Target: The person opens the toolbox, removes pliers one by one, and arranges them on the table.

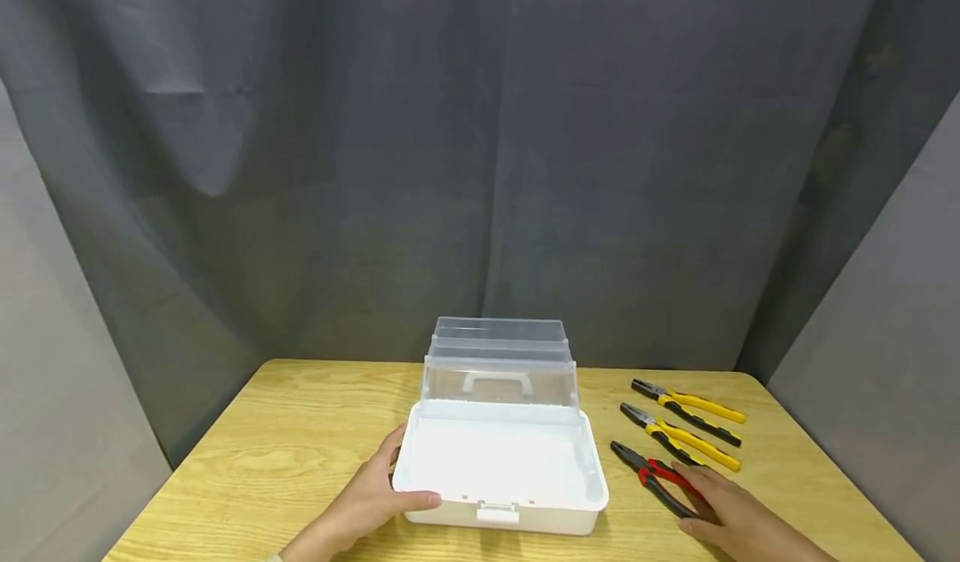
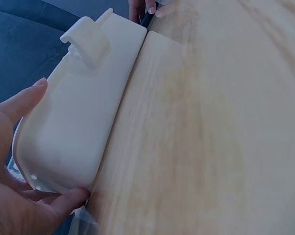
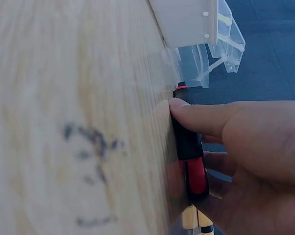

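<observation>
A white storage box (image 1: 551, 524) stands at the front middle of the wooden table, its clear lid (image 1: 498, 378) raised at the back. My left hand (image 1: 371, 495) holds its left front corner, thumb on the front wall and fingers round the side. In the left wrist view the white latch (image 2: 88, 39) sticks out from the front. To the right of the box, my right hand (image 1: 738, 516) grips the handles of red-and-black pliers (image 1: 651, 472), which lie on the table. The right wrist view shows the thumb on one black handle (image 3: 186, 139), with fingers behind.
Two yellow-and-black pliers lie behind the red pair: a nearer one (image 1: 663, 433) and a farther one (image 1: 678, 398). The bare tabletop (image 1: 292, 437) extends left of the box. A dark grey curtain (image 1: 375, 170) hangs behind the table.
</observation>
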A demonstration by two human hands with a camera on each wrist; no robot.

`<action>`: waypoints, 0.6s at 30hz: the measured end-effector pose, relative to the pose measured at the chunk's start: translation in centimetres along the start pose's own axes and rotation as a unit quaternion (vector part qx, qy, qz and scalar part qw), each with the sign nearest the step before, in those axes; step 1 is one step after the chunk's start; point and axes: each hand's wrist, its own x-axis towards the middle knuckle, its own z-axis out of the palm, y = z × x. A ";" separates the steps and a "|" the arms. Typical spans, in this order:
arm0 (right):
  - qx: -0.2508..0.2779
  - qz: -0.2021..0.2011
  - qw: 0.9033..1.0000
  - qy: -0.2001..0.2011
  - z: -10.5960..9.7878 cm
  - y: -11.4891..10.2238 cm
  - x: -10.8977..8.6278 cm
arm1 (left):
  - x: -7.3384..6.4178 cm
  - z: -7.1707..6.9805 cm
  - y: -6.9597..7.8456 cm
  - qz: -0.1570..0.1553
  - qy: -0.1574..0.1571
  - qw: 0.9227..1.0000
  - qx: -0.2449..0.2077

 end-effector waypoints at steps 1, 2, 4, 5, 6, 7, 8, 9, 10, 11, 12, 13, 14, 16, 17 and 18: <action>-0.002 0.005 1.000 0.000 0.1 0.0 0.0 | 0.0 0.0 0.0 0.001 0.000 1.000 0.001; -0.002 0.010 1.000 0.000 0.1 0.0 0.0 | 0.1 0.0 0.1 0.001 0.000 1.000 0.002; -0.012 0.017 1.000 0.005 0.2 -0.1 0.1 | 0.1 0.0 0.1 0.000 0.002 1.000 0.007; -0.015 0.018 1.000 0.009 0.1 -0.1 0.1 | 0.2 0.0 0.1 0.000 0.003 1.000 0.011; -0.022 0.015 1.000 0.012 0.1 -0.1 0.1 | 0.2 0.0 0.2 -0.001 0.004 1.000 0.015; -0.027 0.011 0.999 0.018 -0.1 -0.2 0.2 | 0.3 0.0 0.3 -0.002 0.006 1.000 0.018; -0.030 0.007 0.999 0.023 -0.2 -0.3 0.2 | 0.4 0.0 0.4 -0.003 0.007 1.000 0.020; -0.036 0.002 0.999 0.026 -0.3 -0.3 0.2 | 0.5 0.0 0.4 -0.003 0.007 1.000 0.024; -0.043 -0.003 0.999 0.028 -0.4 -0.3 0.2 | 0.5 -0.1 0.5 -0.003 0.007 1.000 0.028; -0.049 -0.008 0.998 0.029 -0.5 -0.4 0.2 | 0.6 -0.2 0.6 -0.003 0.004 1.000 0.030; -0.051 -0.011 0.998 0.027 -0.5 -0.5 0.2 | 0.6 -0.3 0.7 -0.004 0.000 1.000 0.031; -0.048 -0.013 0.998 0.025 -0.6 -0.6 0.2 | 0.6 -0.5 0.8 -0.002 -0.005 1.000 0.030; -0.045 -0.013 0.999 0.021 -0.6 -0.8 0.1 | 0.6 -0.7 0.9 -0.003 -0.009 0.999 0.034; -0.041 -0.031 0.999 0.018 -0.8 -1.2 -0.1 | 0.4 -1.2 1.2 0.000 -0.012 0.998 0.055; -0.041 -0.045 0.998 0.021 -0.9 -1.5 -0.3 | 0.3 -1.4 1.4 0.005 -0.009 0.997 0.073; -0.048 -0.057 0.997 0.028 -1.1 -1.9 -0.4 | 0.3 -1.6 1.6 0.014 -0.001 0.995 0.099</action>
